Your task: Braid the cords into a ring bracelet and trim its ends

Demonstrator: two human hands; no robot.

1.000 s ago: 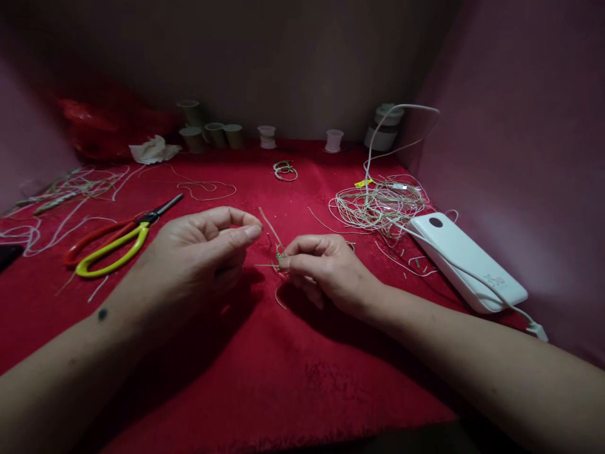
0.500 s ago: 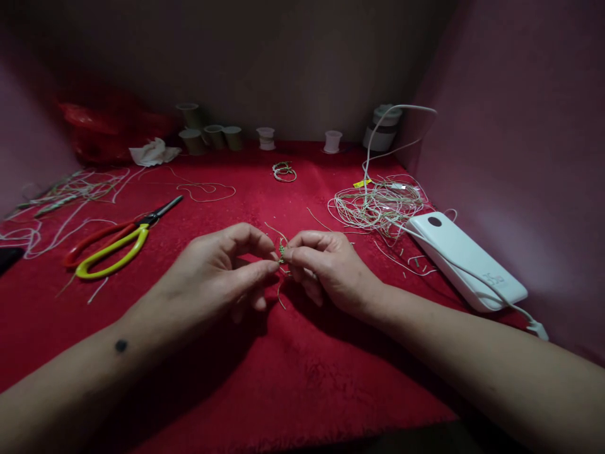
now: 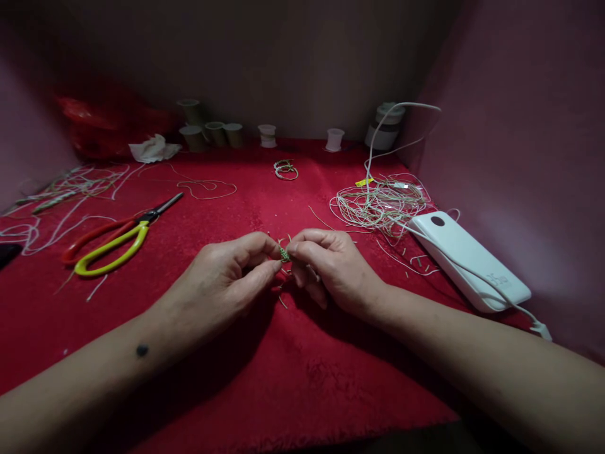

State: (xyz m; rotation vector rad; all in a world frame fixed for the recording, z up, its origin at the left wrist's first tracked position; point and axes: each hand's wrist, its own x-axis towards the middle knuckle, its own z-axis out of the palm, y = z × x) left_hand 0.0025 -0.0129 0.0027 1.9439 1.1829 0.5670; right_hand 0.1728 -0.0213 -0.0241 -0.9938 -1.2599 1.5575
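Between my two hands is a small green knotted cord piece (image 3: 284,254), with thin loose ends sticking up and hanging below. My left hand (image 3: 231,271) pinches its left side between thumb and forefinger. From the other side, the thumb and forefinger of my right hand (image 3: 326,261) grip it, with the other fingers curled underneath. Most of the piece is hidden by my fingertips. Left of my left hand lie scissors (image 3: 142,224) with one red and one yellow handle, blades pointing away to the right.
A white power bank (image 3: 472,265) with a cable lies right, beside a tangle of cords (image 3: 378,202). Farther back are a cord ring (image 3: 286,169), spools (image 3: 267,135), a lidded jar (image 3: 384,129), crumpled tissue (image 3: 154,149) and a red plastic bag (image 3: 104,126). Loose cords (image 3: 80,189) lie left.
My left hand has moved slightly right, its fingers closing in on the knotted cord piece. The right hand keeps its pinch. The view has shifted a little.
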